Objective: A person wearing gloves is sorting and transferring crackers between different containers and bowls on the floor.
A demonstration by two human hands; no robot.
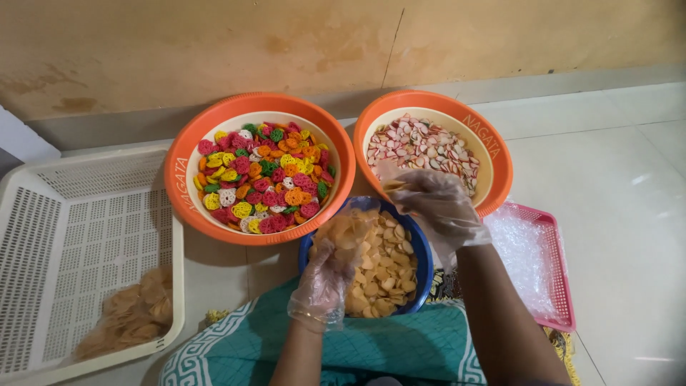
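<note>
The blue bowl (421, 246) sits on the floor (622, 186) right in front of the person's lap and is heaped with pale tan, round, flat crackers (382, 275). Both hands wear thin clear plastic gloves. The left hand (323, 282) reaches in over the bowl's near left rim, fingers curled around a clear plastic bag (350, 229) partly filled with the same tan crackers; the bag stands over the bowl's left side. The right hand (436, 204) hovers above the bowl's far right rim, fingers bent and loosely pinching a few tan crackers at the fingertips.

Just beyond the blue bowl, to its far left, stands an orange basin (179, 179) with a cream inside, full of lattice-shaped crackers in red, yellow, green, orange and white (261, 179). To the bowl's far right stands a second orange basin (500, 161) holding white crackers with red edges (429, 146); the right hand covers its near rim. Right of the blue bowl lies a pink perforated tray (561, 264) with crumpled clear plastic bags (522, 257) in it. Well left of the bowl is a white perforated basket (78, 221), with filled bags of tan crackers (132, 314) in its near corner. A teal patterned cloth (400, 350) covers the lap just below the bowl.
</note>
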